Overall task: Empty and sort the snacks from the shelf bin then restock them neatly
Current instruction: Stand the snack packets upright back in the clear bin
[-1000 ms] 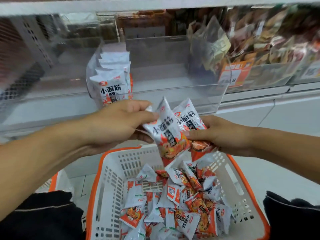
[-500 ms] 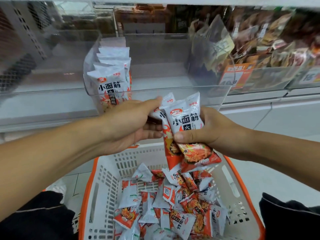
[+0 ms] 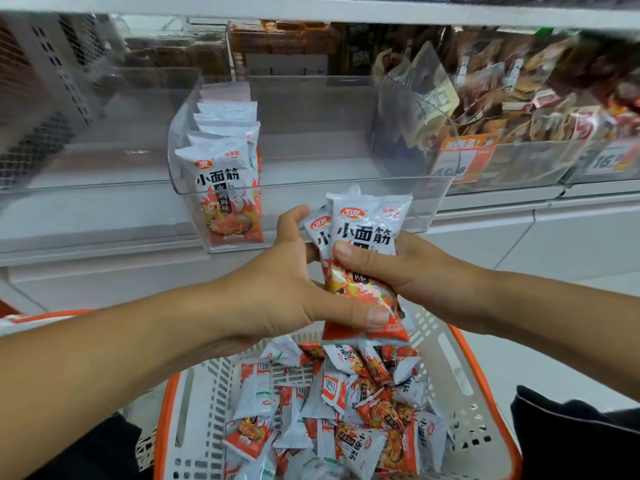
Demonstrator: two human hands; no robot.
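A small bunch of snack packets (image 3: 363,258) stands upright at the middle of the view, held between both hands just in front of the clear shelf bin (image 3: 398,202). The front packet is white at its top with bold black characters and a red logo, and turns orange-red with a picture of food toward its lower end; a second packet peeks out behind it at 9 o'clock. How many packets are in the bunch cannot be told.

The right hand (image 3: 412,268) grips the bunch from 3 o'clock, its thumb laid across the front packet's face and its fingers curled behind. The left hand (image 3: 287,292) closes on it from 9 o'clock: the thumb presses the lower orange part, the other fingers wrap round the back edge, and one fingertip rises beside the packets' top corner.

At 10 o'clock from the bunch, a neat row of packets (image 3: 225,181) stands face-forward against the bin's left wall; the remainder of the bin's floor is bare. At 6 o'clock, below the hands, a white basket (image 3: 460,386) with an orange rim holds a loose heap of packets (image 3: 332,410) lying every way. At 2 o'clock, neighbouring bins (image 3: 536,98) hold brown-wrapped snacks behind orange price tags (image 3: 464,157).
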